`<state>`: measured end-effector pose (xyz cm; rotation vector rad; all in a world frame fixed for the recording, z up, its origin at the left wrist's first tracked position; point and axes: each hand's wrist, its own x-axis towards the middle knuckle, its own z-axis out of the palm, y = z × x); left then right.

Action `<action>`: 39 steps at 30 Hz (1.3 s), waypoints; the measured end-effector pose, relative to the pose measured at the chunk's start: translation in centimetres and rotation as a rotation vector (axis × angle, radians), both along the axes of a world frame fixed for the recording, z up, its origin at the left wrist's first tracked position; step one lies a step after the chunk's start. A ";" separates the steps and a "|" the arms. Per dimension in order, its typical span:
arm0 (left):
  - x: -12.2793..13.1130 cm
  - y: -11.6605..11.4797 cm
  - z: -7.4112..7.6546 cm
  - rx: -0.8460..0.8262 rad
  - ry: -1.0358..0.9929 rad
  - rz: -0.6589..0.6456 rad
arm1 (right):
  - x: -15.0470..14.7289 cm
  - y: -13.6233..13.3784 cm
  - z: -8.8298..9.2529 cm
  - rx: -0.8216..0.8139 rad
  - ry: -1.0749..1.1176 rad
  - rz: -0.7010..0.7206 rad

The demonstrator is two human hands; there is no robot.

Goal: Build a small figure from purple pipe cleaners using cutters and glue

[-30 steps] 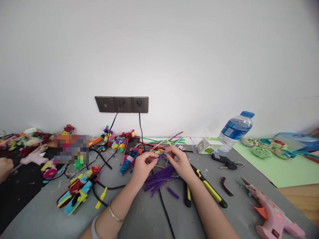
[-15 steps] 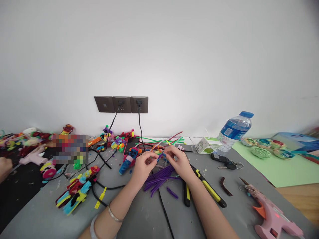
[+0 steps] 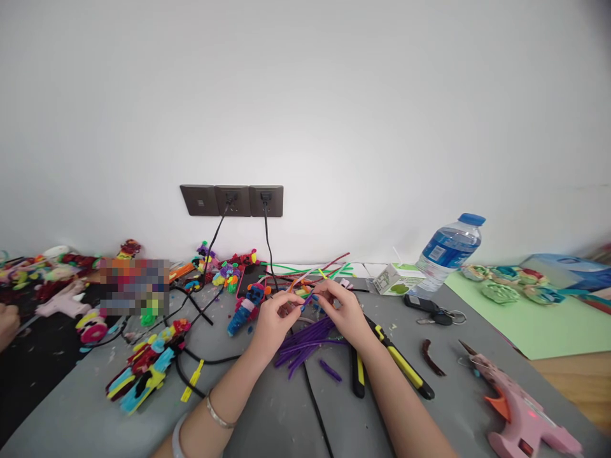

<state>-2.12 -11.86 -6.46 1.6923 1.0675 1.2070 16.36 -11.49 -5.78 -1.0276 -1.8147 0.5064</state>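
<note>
My left hand (image 3: pixel 278 316) and my right hand (image 3: pixel 338 306) meet above the table, each pinching a small purple pipe cleaner piece (image 3: pixel 308 298) between the fingertips. Beneath them lies a pile of purple pipe cleaners (image 3: pixel 305 342), with one short purple piece (image 3: pixel 330 370) apart in front. Yellow-and-black pliers (image 3: pixel 405 366) lie partly under my right forearm. A blue and red pipe cleaner figure (image 3: pixel 247 310) rests left of my left hand. Behind my hands are red, green and white pipe cleaners (image 3: pixel 334 262).
On the right are a water bottle (image 3: pixel 449 251), a drink carton (image 3: pixel 398 278), keys (image 3: pixel 442 315) and a pink glue gun (image 3: pixel 525 413). Colourful figures (image 3: pixel 146 369) and black cables (image 3: pixel 214 359) lie left. Another person's hand (image 3: pixel 8 324) shows at the left edge.
The other person's hand at the left edge has shifted slightly left. My hands have hardly moved.
</note>
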 end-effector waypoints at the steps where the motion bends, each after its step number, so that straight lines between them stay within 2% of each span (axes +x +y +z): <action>1: 0.0 0.0 0.1 0.001 -0.002 0.000 | 0.0 0.0 0.0 0.005 -0.001 -0.002; 39: 0.0 -0.2 0.4 0.012 0.011 -0.004 | 0.1 0.1 -0.2 0.007 0.011 -0.001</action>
